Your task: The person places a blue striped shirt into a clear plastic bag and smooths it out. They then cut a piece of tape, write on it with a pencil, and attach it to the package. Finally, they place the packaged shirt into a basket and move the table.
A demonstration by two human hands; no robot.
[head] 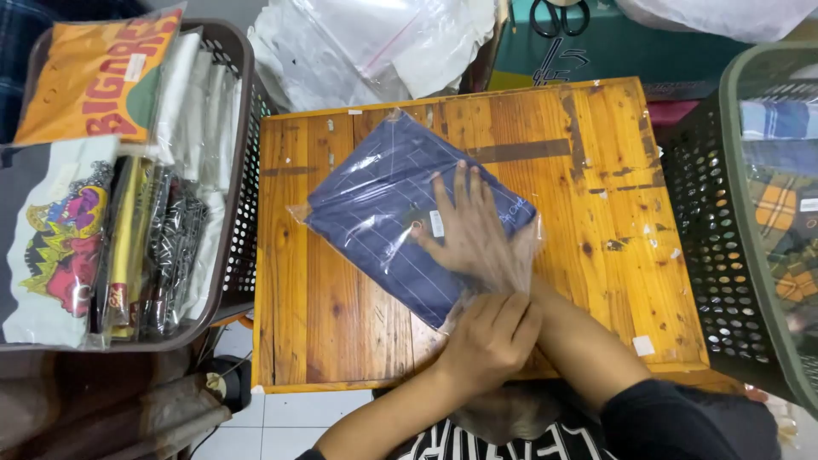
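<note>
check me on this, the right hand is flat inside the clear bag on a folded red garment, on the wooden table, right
Not quite: in the head view the garment is navy with thin stripes, not red. The right hand does lie flat inside the clear bag on the wooden table.

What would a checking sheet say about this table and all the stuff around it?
Surface: wooden table, stained, bits of tape stuck on.
Job's things: folded navy garment in a clear plastic bag, lying slanted.
Clutter: nothing seen on the table besides the bag.
Hands: right hand flat inside the bag's open end; left hand gripping the bag's mouth.
Cables: dark cord on the floor, unclear.
Surroundings: brown basket of packed shirts left; green basket with plaid cloth right; loose plastic bags and scissors behind.
</note>
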